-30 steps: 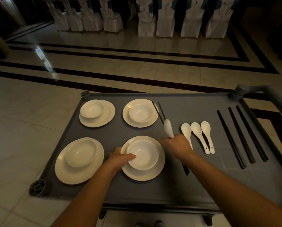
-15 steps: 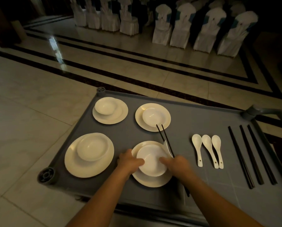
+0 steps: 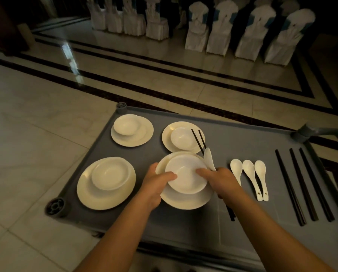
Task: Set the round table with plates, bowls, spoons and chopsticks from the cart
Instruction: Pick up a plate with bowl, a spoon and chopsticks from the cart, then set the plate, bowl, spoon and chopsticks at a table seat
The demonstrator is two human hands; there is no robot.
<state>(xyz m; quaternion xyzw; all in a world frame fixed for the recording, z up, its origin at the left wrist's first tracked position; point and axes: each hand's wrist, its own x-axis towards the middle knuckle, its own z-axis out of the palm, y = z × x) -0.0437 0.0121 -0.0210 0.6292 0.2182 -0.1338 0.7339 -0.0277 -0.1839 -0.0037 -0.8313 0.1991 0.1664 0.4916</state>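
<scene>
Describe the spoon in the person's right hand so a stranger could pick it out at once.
Start at the grey cart and find the plate and bowl nearest the person, gripped by both hands. At its right rim, the right hand holds a white spoon together with a pair of black chopsticks. Unlike the three spoons lying flat in a row further right, it sticks up out of the hand.

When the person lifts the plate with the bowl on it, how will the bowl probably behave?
The bowl looks smooth and glazed and sits loose on the plate, so it may slide if the plate tilts. The left hand and right hand each lay a thumb on its rim, which likely steadies it. It looks like ceramic, so probably fragile.
</scene>
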